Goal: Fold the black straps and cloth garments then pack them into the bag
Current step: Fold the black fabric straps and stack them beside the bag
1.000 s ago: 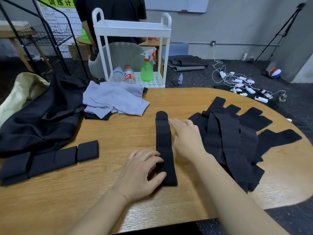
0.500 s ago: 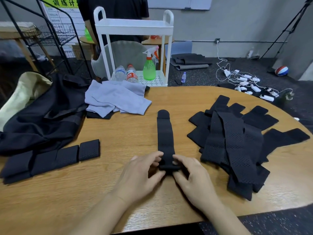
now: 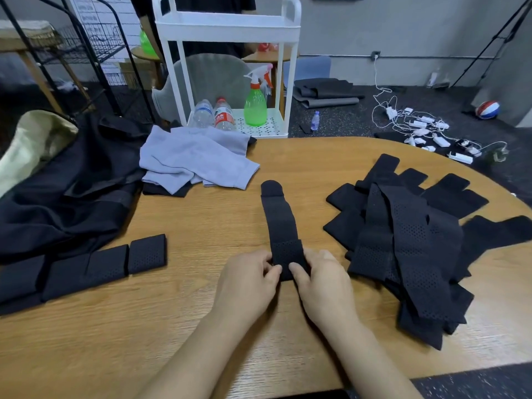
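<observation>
Folding step right now: left hand [image 3: 247, 279] and right hand [image 3: 324, 279] both pinch the near end of one black strap [image 3: 278, 220] lying mid-table, first fold started (unfolded pile [image 3: 403, 249] waits right). Next it probably needs rolling toward the far end.

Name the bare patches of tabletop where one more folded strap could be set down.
Bare wood lies between the folded straps and the left hand, and beyond the strap being folded, right of the grey cloth. The right side is crowded by the unfolded pile.
</observation>
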`<action>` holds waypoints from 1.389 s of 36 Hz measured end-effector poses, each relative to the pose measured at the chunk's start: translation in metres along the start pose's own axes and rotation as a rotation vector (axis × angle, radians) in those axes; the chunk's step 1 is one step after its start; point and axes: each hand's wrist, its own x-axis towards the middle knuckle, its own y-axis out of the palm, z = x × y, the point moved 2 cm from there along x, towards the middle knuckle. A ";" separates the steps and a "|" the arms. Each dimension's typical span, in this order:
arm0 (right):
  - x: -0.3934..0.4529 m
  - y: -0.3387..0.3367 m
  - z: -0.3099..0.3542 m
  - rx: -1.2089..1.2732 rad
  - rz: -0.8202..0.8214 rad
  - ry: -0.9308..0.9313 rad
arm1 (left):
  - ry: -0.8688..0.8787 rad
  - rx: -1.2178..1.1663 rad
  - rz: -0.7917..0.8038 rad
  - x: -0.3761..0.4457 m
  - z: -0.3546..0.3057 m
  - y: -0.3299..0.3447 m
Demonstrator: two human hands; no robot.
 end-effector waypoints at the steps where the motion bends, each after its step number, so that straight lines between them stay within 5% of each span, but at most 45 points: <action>1: 0.000 0.001 0.001 -0.031 -0.004 0.002 | -0.003 0.009 0.004 0.001 -0.001 0.000; 17: -0.008 0.013 0.010 -0.242 -0.084 -0.045 | 0.258 0.237 -0.033 -0.001 0.006 0.005; 26: -0.013 0.019 0.001 -0.386 -0.286 -0.312 | 0.313 0.338 0.174 -0.009 -0.001 -0.013; 33: -0.039 0.014 0.005 -0.350 -0.227 -0.379 | 0.341 0.356 0.211 -0.025 0.003 -0.026; 40: -0.050 0.008 -0.002 -0.289 -0.111 -0.410 | 0.296 0.267 0.202 -0.038 0.005 -0.040; 50: -0.041 0.010 -0.001 0.067 -0.212 -0.178 | 0.028 -0.034 0.117 -0.043 0.003 -0.035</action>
